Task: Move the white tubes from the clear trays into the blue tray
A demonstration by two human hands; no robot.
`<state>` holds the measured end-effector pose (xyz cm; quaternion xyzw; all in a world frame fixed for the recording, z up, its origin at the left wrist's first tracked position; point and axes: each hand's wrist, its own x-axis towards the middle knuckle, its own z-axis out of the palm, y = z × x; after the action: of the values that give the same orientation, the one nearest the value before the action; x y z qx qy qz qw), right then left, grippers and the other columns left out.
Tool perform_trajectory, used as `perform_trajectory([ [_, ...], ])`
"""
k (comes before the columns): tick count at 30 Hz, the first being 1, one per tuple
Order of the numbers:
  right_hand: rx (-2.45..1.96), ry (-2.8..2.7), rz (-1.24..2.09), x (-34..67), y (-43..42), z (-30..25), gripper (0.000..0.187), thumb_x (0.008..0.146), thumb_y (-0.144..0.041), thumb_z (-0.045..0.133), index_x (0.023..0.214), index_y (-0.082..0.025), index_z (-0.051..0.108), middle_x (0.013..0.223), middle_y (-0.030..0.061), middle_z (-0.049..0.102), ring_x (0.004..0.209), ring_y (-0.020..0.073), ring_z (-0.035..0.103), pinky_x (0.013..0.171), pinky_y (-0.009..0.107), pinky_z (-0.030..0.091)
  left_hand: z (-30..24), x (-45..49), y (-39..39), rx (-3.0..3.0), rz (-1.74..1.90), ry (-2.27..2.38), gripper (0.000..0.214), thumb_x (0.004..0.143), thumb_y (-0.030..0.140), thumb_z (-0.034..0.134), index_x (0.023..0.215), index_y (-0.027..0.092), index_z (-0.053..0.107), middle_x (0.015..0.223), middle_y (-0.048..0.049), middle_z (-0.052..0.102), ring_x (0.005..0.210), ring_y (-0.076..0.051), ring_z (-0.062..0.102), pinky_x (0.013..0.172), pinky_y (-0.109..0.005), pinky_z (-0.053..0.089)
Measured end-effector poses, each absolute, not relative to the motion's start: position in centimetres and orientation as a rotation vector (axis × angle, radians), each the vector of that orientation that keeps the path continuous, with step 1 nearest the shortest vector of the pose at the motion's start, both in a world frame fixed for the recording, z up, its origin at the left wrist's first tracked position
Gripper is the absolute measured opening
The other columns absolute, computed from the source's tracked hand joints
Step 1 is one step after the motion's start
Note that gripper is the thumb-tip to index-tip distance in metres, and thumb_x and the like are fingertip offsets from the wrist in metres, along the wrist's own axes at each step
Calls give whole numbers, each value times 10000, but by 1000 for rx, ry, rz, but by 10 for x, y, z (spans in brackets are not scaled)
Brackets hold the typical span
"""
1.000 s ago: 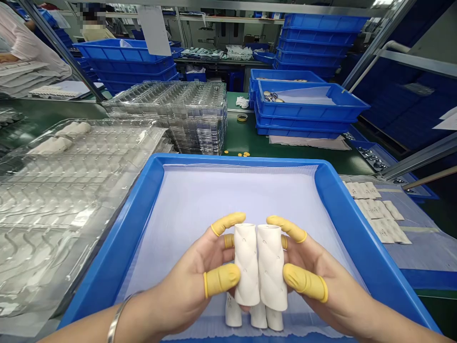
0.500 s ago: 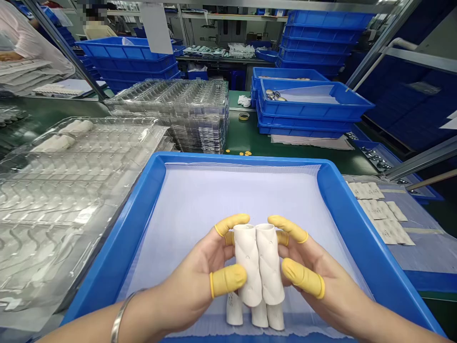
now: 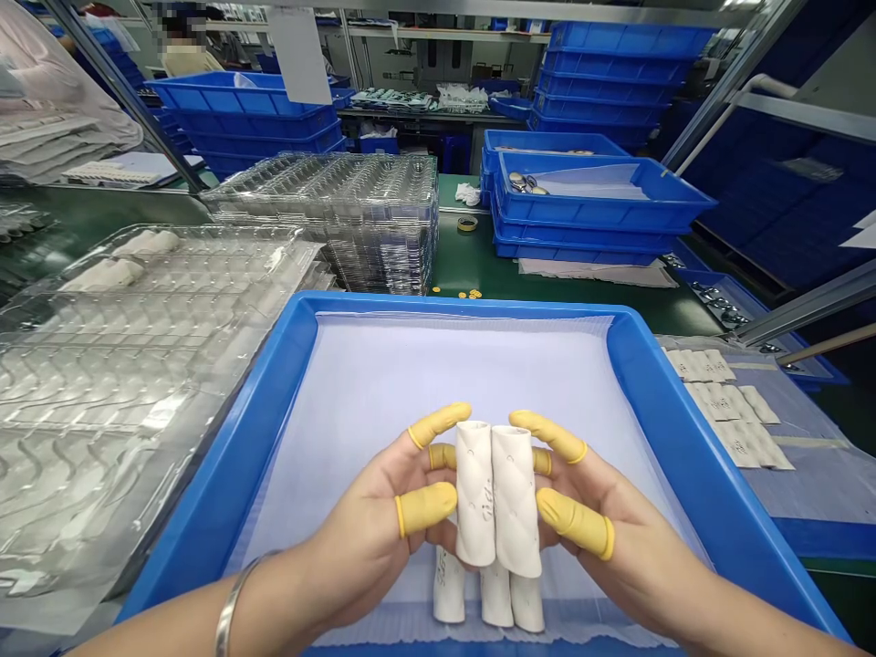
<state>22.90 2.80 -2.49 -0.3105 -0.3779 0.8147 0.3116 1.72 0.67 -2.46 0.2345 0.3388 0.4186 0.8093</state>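
Left hand (image 3: 366,538), right hand (image 3: 616,538): yellow-cotted fingers (image 3: 425,508) gripping two white creased tubular sleeves (image 3: 494,493) side by side, over a blue plastic tray (image 3: 465,304) (three more sleeves (image 3: 489,598) just below).

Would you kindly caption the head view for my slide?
Hands in yellow finger cots hold two white tubes over a blue tray.

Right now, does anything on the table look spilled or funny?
Yes: a few small gold discs lie loose on the green bench just past the blue tray. They aren't in any box, so they look spilled.
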Motion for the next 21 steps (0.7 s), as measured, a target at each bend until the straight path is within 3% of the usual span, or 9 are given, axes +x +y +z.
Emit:
perform_trajectory([
  [3, -851, -1038, 2097, 226, 25, -29, 484, 870, -435, 756, 1292, -384, 524, 1172, 33, 598, 1046, 236, 598, 788, 331, 529, -31, 19, 6, 596, 919, 781, 539, 744, 357, 758, 1240, 342, 550, 1012, -45, 601, 928, -207, 596, 717, -310, 493],
  [7, -911, -1189, 2029, 221, 16, -31, 530, 835, -380, 802, 1288, -364, 528, 1165, 43, 591, 1077, 273, 577, 877, 424, 516, -41, 20, -1, 766, 915, 846, 608, 679, 300, 819, 1222, 374, 556, 1094, -38, 558, 1006, -233, 560, 794, -365, 503],
  [10, -890, -1478, 1800, 221, 13, -30, 438, 905, -195, 683, 1270, -393, 544, 1191, 15, 582, 1081, 240, 572, 936, 396, 489, -40, 19, -5, 992, 886, 909, 484, 808, 259, 705, 1242, 400, 545, 1149, -32, 561, 1009, -224, 568, 840, -385, 492],
  [13, -835, -1721, 1506, 222, 14, -27, 524, 879, -45, 565, 1260, -405, 550, 1159, -2, 586, 1073, 219, 564, 939, 360, 481, -34, 17, -5, 1285, 982, 902, 416, 895, 155, 566, 1228, 403, 561, 1115, -15, 596, 1044, -195, 552, 935, -368, 442],
  [21, -732, -1896, 1269, 221, 16, -24, 602, 838, 34, 465, 1290, -358, 536, 1134, 45, 570, 1043, 243, 570, 878, 372, 507, -30, 18, -2, 1479, 1077, 779, 434, 881, 81, 541, 1225, 344, 579, 1004, -42, 574, 948, -188, 562, 882, -363, 470],
])
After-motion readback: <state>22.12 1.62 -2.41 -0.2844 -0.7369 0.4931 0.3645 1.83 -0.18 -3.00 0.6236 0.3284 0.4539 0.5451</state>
